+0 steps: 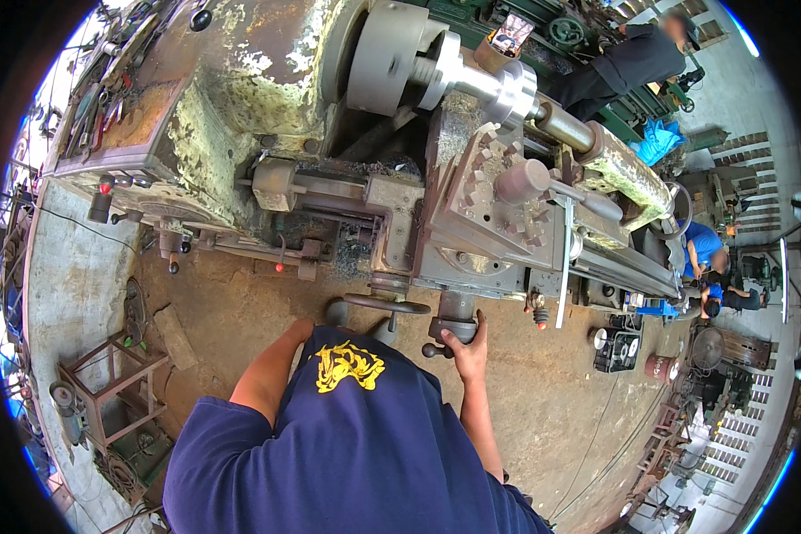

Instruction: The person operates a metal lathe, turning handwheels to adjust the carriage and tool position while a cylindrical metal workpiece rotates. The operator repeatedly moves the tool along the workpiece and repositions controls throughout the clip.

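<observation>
My right hand [470, 351] is closed round the ball-ended crank handle [451, 331] at the front of a lathe's cross slide. My left forearm [269, 372] bends in toward my body; the hand itself is hidden behind my dark blue shirt. Left of the crank sits the carriage handwheel [387, 304]. Above both, the lathe chuck [383, 58] and the tailstock [627, 173] have a shiny stepped metal shaft [479, 82] between them. On the carriage stands a square tool post [489, 200] with a round clamp knob and a lever.
Metal chips [356, 249] lie under the carriage. Hand tools [98, 116] rest on the headstock at left. A metal frame stand [116, 387] is on the floor at left. One person [632, 62] stands beyond the lathe, and others in blue [705, 247] are at far right.
</observation>
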### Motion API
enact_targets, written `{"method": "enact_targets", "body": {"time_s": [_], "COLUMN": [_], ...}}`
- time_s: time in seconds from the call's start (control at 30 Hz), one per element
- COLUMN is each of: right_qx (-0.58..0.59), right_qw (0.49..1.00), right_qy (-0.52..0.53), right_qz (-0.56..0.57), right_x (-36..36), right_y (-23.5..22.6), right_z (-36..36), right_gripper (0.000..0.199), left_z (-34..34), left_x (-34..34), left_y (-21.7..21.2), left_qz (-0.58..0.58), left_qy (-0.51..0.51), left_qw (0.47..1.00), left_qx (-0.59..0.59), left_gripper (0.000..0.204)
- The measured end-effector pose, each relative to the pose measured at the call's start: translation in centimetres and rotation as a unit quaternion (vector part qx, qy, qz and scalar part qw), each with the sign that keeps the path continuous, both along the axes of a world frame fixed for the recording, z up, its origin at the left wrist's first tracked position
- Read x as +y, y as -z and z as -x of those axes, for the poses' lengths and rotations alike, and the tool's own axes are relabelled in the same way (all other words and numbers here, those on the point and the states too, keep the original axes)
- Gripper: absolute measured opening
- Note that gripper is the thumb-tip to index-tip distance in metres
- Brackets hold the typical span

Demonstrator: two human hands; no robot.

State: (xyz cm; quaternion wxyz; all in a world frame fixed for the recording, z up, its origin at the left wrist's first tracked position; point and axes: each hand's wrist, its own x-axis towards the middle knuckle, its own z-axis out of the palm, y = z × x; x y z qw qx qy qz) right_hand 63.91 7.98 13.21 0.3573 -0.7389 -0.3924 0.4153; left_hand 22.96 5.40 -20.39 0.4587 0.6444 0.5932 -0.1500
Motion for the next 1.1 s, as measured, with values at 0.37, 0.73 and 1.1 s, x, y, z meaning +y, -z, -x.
{"method": "enact_targets", "body": {"time_s": [0.37,0.73,1.1], "right_qx": [0.039,0.093,0.014], "right_qw": [0.999,0.995,0.997], "right_qy": [-0.027,-0.034,-0.029], "right_qz": [-0.017,-0.028,0.075], "right_x": [-0.2,-0.2,0.7], "right_y": [0.7,1.4,-1.5], "right_z": [-1.1,-1.6,-0.7], "right_gripper": [0.102,0.1,0.102], "left_z": [-0.4,-0.6,-0.6], "left_x": [0.9,1.2,1.2], "left_y": [-0.2,0.4,-0.5], "left_qz": [0.001,0.002,0.022], "left_qy": [0.02,0.034,0.032], "left_qw": [1.0,0.999,0.999], "left_qx": [0.004,0.005,-0.011], "left_gripper": [0.052,0.051,0.053]}}
